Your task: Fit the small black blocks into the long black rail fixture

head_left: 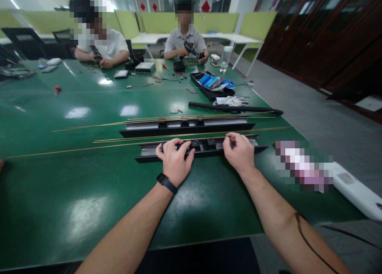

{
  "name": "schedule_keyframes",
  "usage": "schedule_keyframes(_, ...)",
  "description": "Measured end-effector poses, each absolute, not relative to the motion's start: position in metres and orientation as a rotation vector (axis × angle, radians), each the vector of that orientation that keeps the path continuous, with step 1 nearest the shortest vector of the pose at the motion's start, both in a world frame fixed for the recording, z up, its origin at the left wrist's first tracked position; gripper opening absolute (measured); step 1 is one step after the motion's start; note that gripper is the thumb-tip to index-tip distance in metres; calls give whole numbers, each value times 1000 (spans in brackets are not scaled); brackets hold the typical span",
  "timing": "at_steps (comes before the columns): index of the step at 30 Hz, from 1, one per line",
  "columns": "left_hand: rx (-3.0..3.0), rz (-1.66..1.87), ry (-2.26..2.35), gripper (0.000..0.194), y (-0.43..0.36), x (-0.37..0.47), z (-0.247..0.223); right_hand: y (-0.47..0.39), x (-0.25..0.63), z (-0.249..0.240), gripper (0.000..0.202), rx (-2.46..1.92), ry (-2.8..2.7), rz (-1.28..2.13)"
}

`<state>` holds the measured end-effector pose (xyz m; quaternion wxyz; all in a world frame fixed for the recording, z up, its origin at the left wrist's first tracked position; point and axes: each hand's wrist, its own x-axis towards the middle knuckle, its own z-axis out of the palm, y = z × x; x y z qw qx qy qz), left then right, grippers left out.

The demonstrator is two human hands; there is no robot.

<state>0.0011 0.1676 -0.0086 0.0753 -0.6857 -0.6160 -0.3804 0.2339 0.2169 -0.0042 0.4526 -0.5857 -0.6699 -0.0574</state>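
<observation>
A long black rail (205, 154) with a silvery inside and several small black blocks (203, 144) lies across the green table. Over its left part is my left hand (176, 156), thumb and fingers spread around a black block in the rail. My right hand (240, 150) is at the rail's right part, thumb and fingertips pinched at a thin brass rod that runs along the rail. Behind lies a second black rail (188, 130), also with black blocks and brass rods (119, 140) around it.
A black bar (235, 107), gloves (231, 101) and a black tray (209, 92) of blue items lie farther back. On the right are a blurred pink package (301, 164) and a white device (355, 190). Two people sit across the table (98, 202) with tools in hand.
</observation>
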Motion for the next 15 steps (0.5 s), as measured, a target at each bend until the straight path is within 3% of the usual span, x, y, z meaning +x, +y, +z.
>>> schedule_keyframes(15,-2064,-1151,-1866,23,168,2,-8,220,237,-6,21,-1497,-1653,-176)
